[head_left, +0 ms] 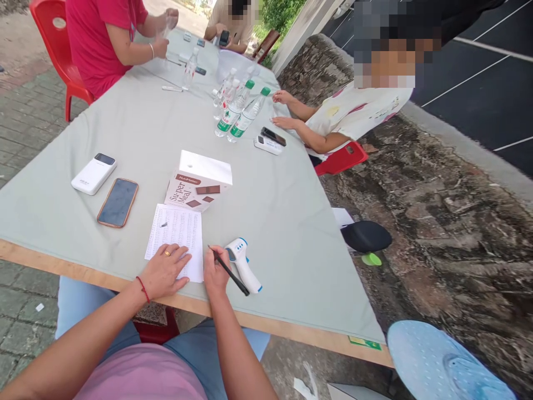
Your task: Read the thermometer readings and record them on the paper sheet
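My left hand [169, 269] lies flat on a sheet of paper [179, 228] covered in rows of small print, its fingers spread. A small dark mark or object sits on the upper part of the sheet. At the paper's right edge, my right hand [216, 269] is closed around a black pen [233, 276], whose tip end points up and left. Just right of that hand rests a white and blue infrared thermometer [245, 266]. Behind the paper stands a white and brown "Super Meal" box [200, 180], touching or nearly touching its top edge.
Left on the table [287, 233] lie a phone [118, 203] and a white power bank [94, 174]. Several water bottles [237, 114] stand farther back, near another power bank [268, 145] with a dark device. Three other people sit around the table. A blue hat [437, 361] is at lower right.
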Tool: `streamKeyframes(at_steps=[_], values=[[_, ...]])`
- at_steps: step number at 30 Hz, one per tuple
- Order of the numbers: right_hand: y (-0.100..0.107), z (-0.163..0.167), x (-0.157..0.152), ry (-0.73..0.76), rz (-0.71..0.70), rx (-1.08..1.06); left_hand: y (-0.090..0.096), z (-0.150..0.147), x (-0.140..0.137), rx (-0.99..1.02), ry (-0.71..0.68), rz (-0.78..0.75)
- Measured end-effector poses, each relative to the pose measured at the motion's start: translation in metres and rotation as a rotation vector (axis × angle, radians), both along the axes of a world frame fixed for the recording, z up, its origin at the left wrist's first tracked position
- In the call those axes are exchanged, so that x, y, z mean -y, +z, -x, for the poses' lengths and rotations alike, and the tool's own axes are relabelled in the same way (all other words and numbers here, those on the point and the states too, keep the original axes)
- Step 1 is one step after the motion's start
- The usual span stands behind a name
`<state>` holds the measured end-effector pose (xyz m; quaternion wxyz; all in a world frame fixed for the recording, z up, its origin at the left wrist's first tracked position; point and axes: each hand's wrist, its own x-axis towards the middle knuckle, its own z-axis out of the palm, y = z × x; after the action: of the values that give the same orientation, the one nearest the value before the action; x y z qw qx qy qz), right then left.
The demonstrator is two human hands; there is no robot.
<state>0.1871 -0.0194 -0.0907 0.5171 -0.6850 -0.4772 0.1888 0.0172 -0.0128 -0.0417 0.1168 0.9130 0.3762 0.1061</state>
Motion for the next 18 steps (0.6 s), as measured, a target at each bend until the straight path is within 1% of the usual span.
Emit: streamKeyframes(at_steps=[1,3,5,8,10,12,14,16,18], values=[[0.000,-0.001,0.000,-0.018,-0.011,0.057,-0.001,0.000,0.000,0.016,0.000,0.003],[0.000,-0.003,-0.004,-0.005,-0.002,0.206,-0.003,0.001,0.000,0.088,0.006,0.027],[0.002,-0.005,-0.011,0.050,0.057,0.381,-0.004,0.004,-0.001,0.247,0.042,0.081],[0.011,-0.004,-0.027,0.115,0.227,0.611,-0.001,0.014,-0.008,0.571,0.191,0.184],[0.020,-0.001,-0.038,0.132,0.349,0.698,0.003,0.022,-0.019,0.735,0.323,0.243],[0.027,0.002,-0.048,0.131,0.452,0.729,0.006,0.030,-0.037,0.846,0.433,0.294],[0.034,0.006,-0.056,0.109,0.527,0.730,0.009,0.036,-0.061,0.919,0.507,0.341],[0.037,0.007,-0.061,0.086,0.552,0.719,0.009,0.038,-0.089,0.940,0.558,0.384],[0.039,0.005,-0.060,0.073,0.527,0.700,0.006,0.036,-0.119,0.933,0.624,0.428]])
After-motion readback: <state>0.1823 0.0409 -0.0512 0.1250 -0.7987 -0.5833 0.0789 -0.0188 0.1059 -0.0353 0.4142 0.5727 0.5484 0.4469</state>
